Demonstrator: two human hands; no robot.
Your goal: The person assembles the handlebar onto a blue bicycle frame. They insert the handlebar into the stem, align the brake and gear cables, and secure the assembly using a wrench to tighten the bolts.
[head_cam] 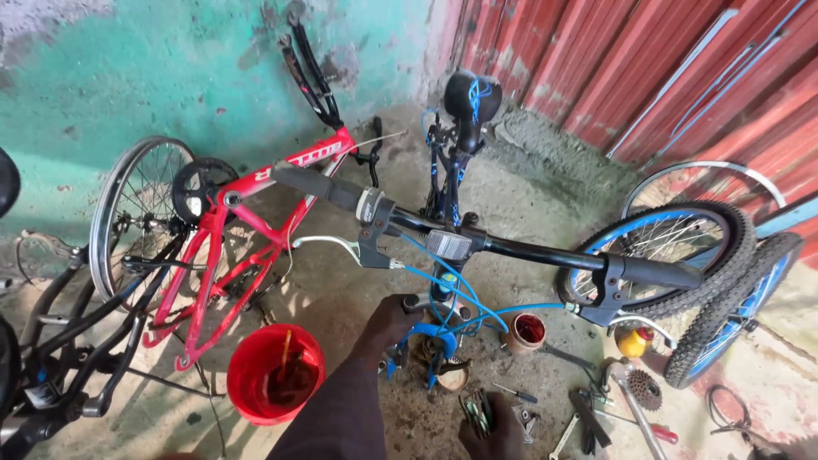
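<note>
A blue bicycle (460,247) is seen from above, its black handlebar (511,249) crossing above both hands. The left hand (388,328) is closed around the blue front brake (430,341) below the stem. Left of it a red bicycle frame (247,230) lies beside a red bucket (274,373). The right hand (490,434) is gripped around a bundle of small tools (477,411); spanners (588,422) are scattered to its right.

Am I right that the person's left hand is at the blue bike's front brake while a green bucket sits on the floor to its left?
Not quite: the bucket is red, not green, as the head view shows. The rest holds: the left hand is at the blue bike's front brake, and the bucket sits on the floor to its left.
</note>
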